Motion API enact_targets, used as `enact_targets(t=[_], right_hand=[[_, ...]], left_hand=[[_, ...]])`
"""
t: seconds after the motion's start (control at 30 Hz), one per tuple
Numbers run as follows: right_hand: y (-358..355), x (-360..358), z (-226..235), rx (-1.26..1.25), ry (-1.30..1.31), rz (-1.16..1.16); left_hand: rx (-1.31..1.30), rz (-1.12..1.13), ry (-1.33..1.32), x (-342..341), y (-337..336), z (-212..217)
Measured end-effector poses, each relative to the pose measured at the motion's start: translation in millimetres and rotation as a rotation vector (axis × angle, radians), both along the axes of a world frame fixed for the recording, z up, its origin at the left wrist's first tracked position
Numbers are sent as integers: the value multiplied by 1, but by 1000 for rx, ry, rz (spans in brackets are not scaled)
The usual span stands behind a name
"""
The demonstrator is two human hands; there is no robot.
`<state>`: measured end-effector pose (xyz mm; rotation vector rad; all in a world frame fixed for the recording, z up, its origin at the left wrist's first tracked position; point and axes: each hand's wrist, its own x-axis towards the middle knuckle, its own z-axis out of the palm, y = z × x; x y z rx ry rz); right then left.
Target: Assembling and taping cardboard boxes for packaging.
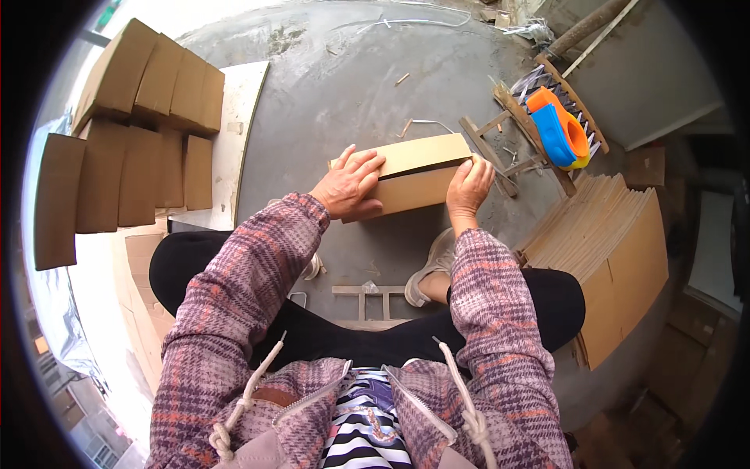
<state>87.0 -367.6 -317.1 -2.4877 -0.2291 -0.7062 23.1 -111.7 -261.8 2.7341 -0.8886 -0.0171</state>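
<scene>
Between my hands, above the floor in front of my knees, is a long brown cardboard box (422,190). Its top flap (426,154) stands slightly raised, with a dark gap along one long side. My left hand (349,184) lies over the box's left end, fingers stretched across the flap and side. At the right end, my right hand (470,184) grips the corner, fingers curled round the flap's edge and thumb up. The underside of the box and some of my right fingertips are hidden.
Stacked brown boxes (105,172) stand on a pale board at the left. Flattened cardboard sheets (598,273) are piled beside my right knee. Orange and blue tape rings (556,134) sit on a wooden stool (512,117) at the right. A wooden frame (375,291) lies between my feet.
</scene>
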Motion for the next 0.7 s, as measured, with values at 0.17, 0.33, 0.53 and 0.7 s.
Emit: enact_targets(t=[0.17,0.33,0.53,0.7], right_hand=[[8,10,6,361,365,-29],[-3,29,6,249,718,24],[-9,31,4,231,735,38],[2,41,7,181,728,207]], left_hand=[[-22,2,16,-5,7,-12],[-32,66,79,1,6,-4],[309,-177,271,0,31,32],[130,-76,1,-40,34,0]])
